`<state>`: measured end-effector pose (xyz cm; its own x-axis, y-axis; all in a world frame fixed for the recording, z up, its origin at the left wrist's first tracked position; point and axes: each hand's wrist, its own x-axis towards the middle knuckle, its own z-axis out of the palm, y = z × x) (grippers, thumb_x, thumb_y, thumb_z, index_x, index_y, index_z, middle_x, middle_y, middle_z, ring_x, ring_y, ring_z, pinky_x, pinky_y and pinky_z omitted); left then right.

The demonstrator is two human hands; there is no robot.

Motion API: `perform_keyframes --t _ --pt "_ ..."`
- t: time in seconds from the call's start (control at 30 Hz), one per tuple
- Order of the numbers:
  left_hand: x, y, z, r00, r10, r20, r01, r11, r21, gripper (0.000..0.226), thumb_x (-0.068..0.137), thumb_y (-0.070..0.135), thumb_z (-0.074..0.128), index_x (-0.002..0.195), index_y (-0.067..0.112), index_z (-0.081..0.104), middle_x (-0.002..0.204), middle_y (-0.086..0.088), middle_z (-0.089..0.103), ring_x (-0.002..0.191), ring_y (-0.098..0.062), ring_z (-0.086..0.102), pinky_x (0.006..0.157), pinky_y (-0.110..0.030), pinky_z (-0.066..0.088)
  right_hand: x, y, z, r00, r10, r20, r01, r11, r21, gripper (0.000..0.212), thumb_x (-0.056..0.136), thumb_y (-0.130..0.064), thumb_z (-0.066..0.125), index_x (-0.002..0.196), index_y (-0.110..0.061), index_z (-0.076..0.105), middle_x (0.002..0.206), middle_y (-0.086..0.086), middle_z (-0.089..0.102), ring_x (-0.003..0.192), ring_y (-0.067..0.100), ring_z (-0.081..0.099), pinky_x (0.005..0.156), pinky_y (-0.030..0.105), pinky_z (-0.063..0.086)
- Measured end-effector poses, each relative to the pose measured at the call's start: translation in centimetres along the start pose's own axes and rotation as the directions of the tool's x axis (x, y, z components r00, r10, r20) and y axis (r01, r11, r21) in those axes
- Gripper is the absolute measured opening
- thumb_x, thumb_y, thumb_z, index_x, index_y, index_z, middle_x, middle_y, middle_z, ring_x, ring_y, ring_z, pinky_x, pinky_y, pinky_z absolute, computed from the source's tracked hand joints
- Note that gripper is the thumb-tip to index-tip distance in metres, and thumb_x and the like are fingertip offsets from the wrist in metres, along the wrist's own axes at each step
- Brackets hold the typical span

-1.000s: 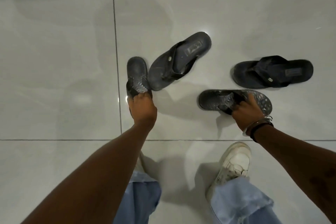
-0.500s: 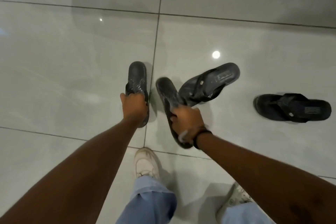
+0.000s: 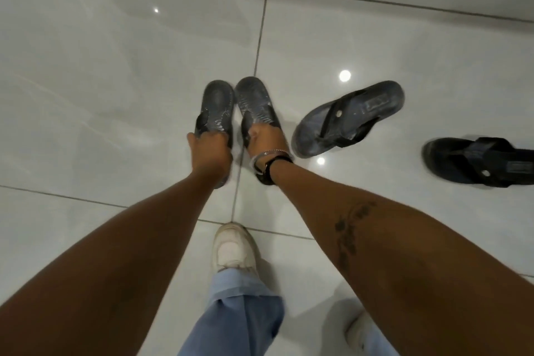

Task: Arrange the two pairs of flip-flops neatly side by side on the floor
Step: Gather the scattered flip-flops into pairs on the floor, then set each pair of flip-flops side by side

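Observation:
Two dark patterned flip-flops lie side by side on the pale tiled floor, toes pointing away from me. My left hand (image 3: 209, 150) grips the left patterned flip-flop (image 3: 217, 105) at its strap. My right hand (image 3: 264, 140) grips the right patterned flip-flop (image 3: 255, 102) the same way; their toe ends nearly touch. A grey-blue flip-flop (image 3: 351, 117) with a black strap lies slanted just right of them. Its darker partner (image 3: 479, 160) lies sideways at the right edge, cut off by the frame.
My white sneaker (image 3: 234, 248) and blue trouser leg (image 3: 239, 315) stand just behind the held pair; the other sneaker (image 3: 358, 332) shows at the bottom right. Glossy tile (image 3: 115, 66) with grout lines stretches to the left and ahead.
My right hand has carried its patterned flip-flop left and set it straight beside the one in my left hand. The view has moved closer.

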<state>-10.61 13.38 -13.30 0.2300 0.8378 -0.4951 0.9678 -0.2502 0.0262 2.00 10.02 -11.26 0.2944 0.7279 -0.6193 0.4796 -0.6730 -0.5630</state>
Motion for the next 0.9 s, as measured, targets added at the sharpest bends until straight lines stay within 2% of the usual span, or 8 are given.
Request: perform_keyframes --t 0.1,0.2,0.3,0.4,0.53,0.67,0.77,0.9 --pt "-0.6 2.7 -1.6 0.987 0.08 -0.137 -0.073 0.996 0.052 0.015 0.089 0.012 0.051 0.092 0.01 0.066 0.095 -0.011 0.065 0.094 -0.033 0.058 0.089 -0.047 0.039 -2.1 2.2 -3.3 0.989 -0.12 -0.09 0.127 0.989 0.079 0.018 0.085 -0.005 0.052 0.091 -0.01 0.069 0.102 0.013 0.067 0.087 0.031 0.063 0.079 0.035 0.053" --pt "-1.2 8.6 -2.4 0.929 0.304 -0.212 -0.3 0.953 0.051 0.021 0.089 0.017 0.05 0.101 0.014 0.066 0.103 -0.008 0.067 0.097 -0.031 0.061 0.092 -0.049 0.036 -3.6 7.3 -8.1 0.937 -0.047 -0.345 0.072 0.996 0.06 0.019 0.084 -0.007 0.054 0.099 -0.005 0.066 0.111 0.017 0.06 0.094 0.037 0.06 0.078 0.045 0.054" --pt "-1.6 16.7 -2.2 0.775 0.626 -0.089 -0.625 0.78 0.04 0.036 0.093 0.029 0.044 0.12 0.012 0.061 0.122 -0.01 0.063 0.118 -0.031 0.055 0.101 -0.049 0.028 -4.5 15.0 -13.4 0.834 0.243 -0.495 -0.252 0.966 0.051 0.032 0.087 -0.02 0.054 0.116 -0.006 0.056 0.127 0.017 0.049 0.111 0.037 0.051 0.09 0.047 0.047" --pt "-1.5 23.3 -0.5 0.678 0.706 0.206 -0.734 0.632 0.248 0.036 0.096 0.028 0.051 0.128 0.011 0.054 0.128 -0.008 0.059 0.128 -0.029 0.046 0.114 -0.052 0.019 -4.7 23.2 -18.0 0.707 0.47 -0.529 -0.569 0.822 -0.03 0.062 0.089 -0.036 0.055 0.136 0.0 0.036 0.14 0.02 0.037 0.128 0.039 0.038 0.102 0.049 0.037" --pt "-1.7 27.0 1.3 0.744 0.587 0.32 -0.663 0.585 0.468 0.014 0.091 0.017 0.057 0.099 0.018 0.068 0.101 -0.006 0.07 0.105 -0.028 0.06 0.115 -0.055 0.019 -3.3 31.4 -22.5 0.621 0.606 -0.498 -0.68 0.732 0.043 0.079 0.09 -0.042 0.057 0.145 0.0 0.019 0.148 0.026 0.029 0.138 0.039 0.027 0.114 0.049 0.026" --pt "-1.8 28.0 2.2 0.787 0.548 0.285 -0.608 0.607 0.512 0.009 0.086 0.014 0.058 0.083 0.02 0.065 0.079 -0.002 0.069 0.081 -0.024 0.062 0.104 -0.044 0.03 -1.0 34.1 -24.2 0.609 0.659 -0.442 -0.668 0.726 0.163 0.048 0.091 -0.036 0.053 0.127 -0.005 0.045 0.132 0.018 0.053 0.123 0.035 0.048 0.103 0.047 0.037" --pt "-2.3 29.0 2.2 0.837 0.503 0.214 -0.546 0.754 0.364 0.01 0.086 0.012 0.056 0.081 0.016 0.064 0.079 -0.004 0.068 0.072 -0.024 0.054 0.095 -0.04 0.034 -1.3 33.2 -24.2 0.651 0.672 -0.354 -0.613 0.74 0.276 0.039 0.086 -0.03 0.055 0.121 -0.011 0.053 0.127 0.013 0.057 0.117 0.033 0.052 0.099 0.046 0.04" --pt "-4.7 32.0 2.0 0.901 0.391 0.188 -0.398 0.917 -0.001 0.013 0.091 0.014 0.055 0.093 0.013 0.068 0.095 -0.007 0.072 0.098 -0.029 0.062 0.097 -0.04 0.039 -4.4 31.2 -21.2 0.83 0.484 -0.277 -0.494 0.869 0.036 0.032 0.086 -0.023 0.054 0.117 -0.014 0.059 0.121 0.014 0.062 0.114 0.034 0.055 0.099 0.044 0.04"
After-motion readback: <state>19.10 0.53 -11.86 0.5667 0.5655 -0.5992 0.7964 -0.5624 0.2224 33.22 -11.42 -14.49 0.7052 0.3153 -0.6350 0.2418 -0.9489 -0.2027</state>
